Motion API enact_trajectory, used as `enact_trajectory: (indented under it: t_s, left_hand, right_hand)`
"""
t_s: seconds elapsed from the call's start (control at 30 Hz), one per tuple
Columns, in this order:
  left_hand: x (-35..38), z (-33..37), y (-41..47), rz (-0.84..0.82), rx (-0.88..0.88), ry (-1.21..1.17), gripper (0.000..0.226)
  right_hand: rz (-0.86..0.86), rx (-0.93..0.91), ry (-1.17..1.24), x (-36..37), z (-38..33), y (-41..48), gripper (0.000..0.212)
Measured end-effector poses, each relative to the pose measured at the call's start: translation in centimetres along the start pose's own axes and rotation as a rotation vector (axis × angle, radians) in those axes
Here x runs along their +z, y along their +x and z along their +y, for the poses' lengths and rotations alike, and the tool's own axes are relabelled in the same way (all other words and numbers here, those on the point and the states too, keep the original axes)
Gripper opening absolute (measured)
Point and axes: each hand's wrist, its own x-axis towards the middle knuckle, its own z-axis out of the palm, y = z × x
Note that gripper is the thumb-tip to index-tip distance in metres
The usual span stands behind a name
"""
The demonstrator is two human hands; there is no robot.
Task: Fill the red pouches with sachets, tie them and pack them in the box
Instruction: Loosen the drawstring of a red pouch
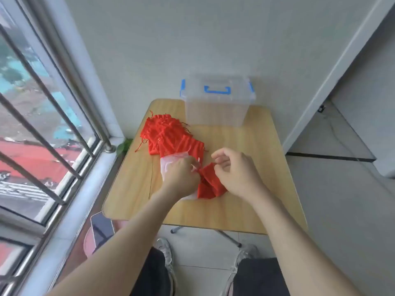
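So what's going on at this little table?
A person at a light wooden table works on one red fabric pouch: the right hand pinches its mouth, the left hand holds what looks like a small white sachet at it. A pile of red pouches lies behind; the clear plastic box with blue handle stands shut.

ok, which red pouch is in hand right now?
The lone pouch lying nearest the person, gripped by the left hand and right hand; the rest sit heaped in the pile nearer the box.
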Motion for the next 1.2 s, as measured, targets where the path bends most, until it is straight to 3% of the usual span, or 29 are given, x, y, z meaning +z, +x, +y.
enact_trajectory:
  t_s: [0.13, 0.23, 0.4, 0.53, 0.77, 1.03, 1.2]
  left_hand:
    - [2.4, -0.8, 0.3, 0.003, -0.097, 0.126, 0.049]
    - [3.0, -0.5, 1.1, -0.04, -0.045, 0.272, 0.058]
    - [3.1, 0.6, 3.5, -0.054, 0.039, 0.467, 0.039]
    - [2.8, 0.5, 5.2, 0.008, 0.037, 0.494, 0.032]
    - [2.2, -0.3, 6.5, 0.318, 0.107, 0.287, 0.028]
    - [2.6, 0.2, 7.1, 0.349, 0.2, 0.091, 0.036]
    - [2.1, 1.6, 6.8, 0.389, 0.221, -0.148, 0.014]
  right_hand:
    - [-0.013, 0.065, 0.009, 2.0, 3.0, 0.4, 0.033]
    - [0.006, 0.124, 0.001, 3.4, 4.6, 1.1, 0.04]
    - [-0.108, 0.192, -0.106, 4.5, 5.4, 2.2, 0.058]
    - [-0.118, 0.183, -0.13, 4.8, 5.2, 4.0, 0.05]
    - [0.124, 0.146, 0.1, 4.9, 4.7, 5.3, 0.029]
    - [0.273, 0.148, 0.16, 4.3, 5.0, 4.4, 0.018]
    - [0.244, 0.231, 0.468, 2.9, 4.7, 5.3, 0.026]
